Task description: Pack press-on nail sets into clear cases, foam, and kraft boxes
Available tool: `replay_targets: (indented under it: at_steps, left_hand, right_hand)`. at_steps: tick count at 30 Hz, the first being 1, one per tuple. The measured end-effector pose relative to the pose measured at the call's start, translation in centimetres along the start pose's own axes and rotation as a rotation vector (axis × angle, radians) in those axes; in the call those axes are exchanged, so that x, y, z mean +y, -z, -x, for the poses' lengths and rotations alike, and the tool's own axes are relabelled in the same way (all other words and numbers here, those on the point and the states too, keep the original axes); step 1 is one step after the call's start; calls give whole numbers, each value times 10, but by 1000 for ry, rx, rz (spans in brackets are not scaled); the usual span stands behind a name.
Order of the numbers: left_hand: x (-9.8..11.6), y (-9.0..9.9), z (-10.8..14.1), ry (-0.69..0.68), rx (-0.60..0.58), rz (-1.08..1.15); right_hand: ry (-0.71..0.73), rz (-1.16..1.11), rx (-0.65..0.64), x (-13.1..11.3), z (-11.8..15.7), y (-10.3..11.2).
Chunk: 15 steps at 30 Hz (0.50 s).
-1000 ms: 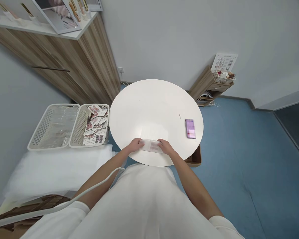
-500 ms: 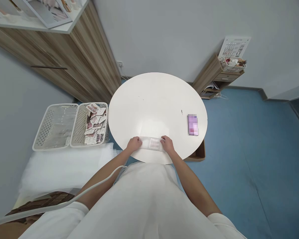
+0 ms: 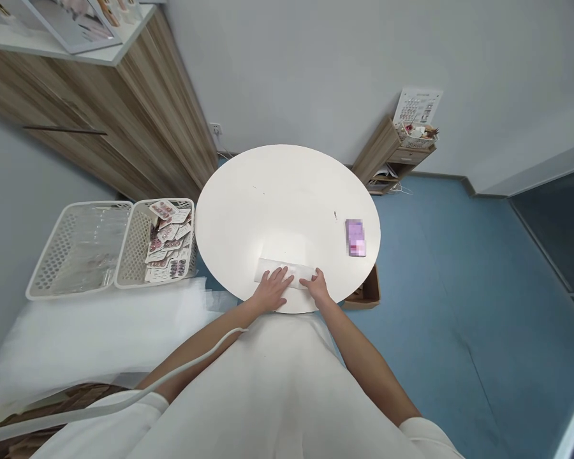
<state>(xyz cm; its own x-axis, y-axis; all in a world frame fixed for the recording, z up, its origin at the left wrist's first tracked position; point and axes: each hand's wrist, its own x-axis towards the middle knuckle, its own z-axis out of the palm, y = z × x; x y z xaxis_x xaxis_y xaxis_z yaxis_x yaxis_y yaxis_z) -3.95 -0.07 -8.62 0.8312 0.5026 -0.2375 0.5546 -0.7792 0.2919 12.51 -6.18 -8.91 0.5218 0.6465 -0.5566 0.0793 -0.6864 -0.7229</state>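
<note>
A flat strip of white translucent wrapping sheet [image 3: 298, 274] lies near the front edge of the round white table [image 3: 287, 197]. My left hand [image 3: 272, 291] rests flat on the strip's left and middle part, fingers spread. At the strip's right end, my right hand [image 3: 318, 289] pinches the sheet between thumb and fingers. What lies inside the wrap is mostly covered by my left hand. Further right on the table is a purple and pink box-like item [image 3: 356, 238], its surface blurred out.
Left of the table stand two white perforated baskets: one basket [image 3: 124, 255] holds many nail cards [image 3: 169, 239], the other basket [image 3: 43, 264] clear plastic pieces. White sheets [image 3: 105, 331] are piled before them. A cardboard box [image 3: 368, 294] sits under the table's right side. A white cable [image 3: 186, 366] crosses my left arm.
My left hand has let go of the strip's left end and moved right, flattening onto its middle. My right hand stays at the right end. The pinkish patch inside is now covered. The view has shifted.
</note>
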Motion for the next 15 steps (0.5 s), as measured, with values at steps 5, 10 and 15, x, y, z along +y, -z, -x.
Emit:
replay_targets:
  at_steps: [5, 10, 15]
  left_hand:
    - [-5, -3, 2, -19, -71, -19]
    - [-3, -4, 3, -53, -106, 21]
    - [1, -5, 13, -28, -46, 118]
  right_hand:
    - [46, -53, -76, -18, -4, 2]
    - [80, -24, -51, -18, 1, -3]
    - [81, 18, -56, -18, 10, -7]
